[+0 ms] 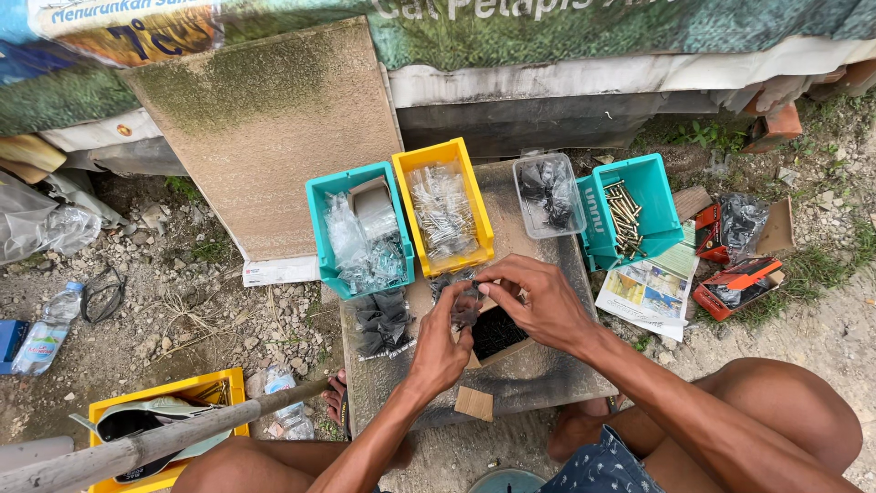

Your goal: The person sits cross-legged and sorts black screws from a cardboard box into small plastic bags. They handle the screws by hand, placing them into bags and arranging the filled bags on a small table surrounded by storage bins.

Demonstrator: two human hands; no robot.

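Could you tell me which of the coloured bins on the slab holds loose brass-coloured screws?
The right teal bin; the left teal bin and yellow bin hold clear bagged packets.

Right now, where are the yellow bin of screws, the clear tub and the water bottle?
Yellow bin (476, 196), head view, on its right wall.
Clear tub (523, 196), head view, on its left wall.
Water bottle (47, 330), head view, on the middle of its body.

Glossy plastic bins (444, 206) — shiny metal screws (623, 219) — rough stone slab (529, 374).
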